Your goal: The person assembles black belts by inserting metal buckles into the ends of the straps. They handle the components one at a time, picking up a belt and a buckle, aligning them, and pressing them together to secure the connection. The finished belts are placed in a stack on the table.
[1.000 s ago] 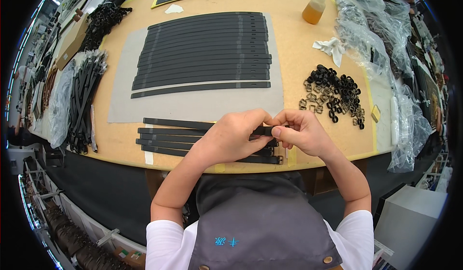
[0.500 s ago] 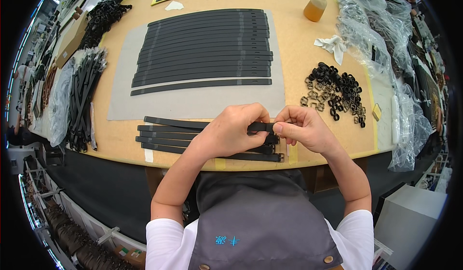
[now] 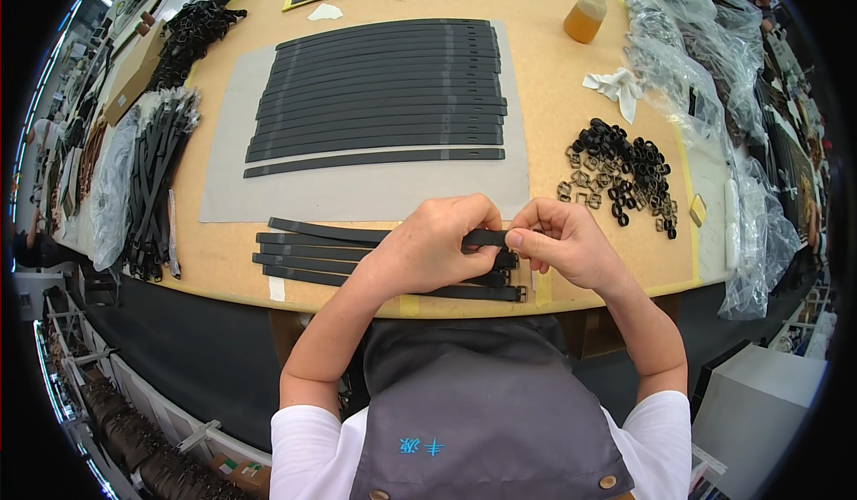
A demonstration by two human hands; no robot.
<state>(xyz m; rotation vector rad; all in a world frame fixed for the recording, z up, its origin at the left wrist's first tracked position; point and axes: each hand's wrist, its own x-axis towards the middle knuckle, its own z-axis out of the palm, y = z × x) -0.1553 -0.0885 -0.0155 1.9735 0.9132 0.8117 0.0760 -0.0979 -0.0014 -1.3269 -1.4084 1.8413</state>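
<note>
A black belt strap (image 3: 335, 231) runs across the near edge of the table, its right end raised between my hands. My left hand (image 3: 437, 241) is closed around the strap a little short of that end. At the end itself, my right hand (image 3: 558, 241) pinches the strap between thumb and fingers; whether a buckle or loop is also in that pinch is hidden. Beneath my hands lie several more black straps (image 3: 303, 263), with buckles (image 3: 520, 294) at their right ends.
Beyond my hands, a row of dark straps (image 3: 379, 89) covers a grey sheet (image 3: 228, 187). To the right sit a pile of black loops and metal buckles (image 3: 625, 165), a white cloth (image 3: 618, 89) and a bottle of amber liquid (image 3: 585, 20). Bundled straps (image 3: 159, 179) lie left.
Both hands keep their hold on the strap with hardly any movement. The whole view has shifted very slightly.
</note>
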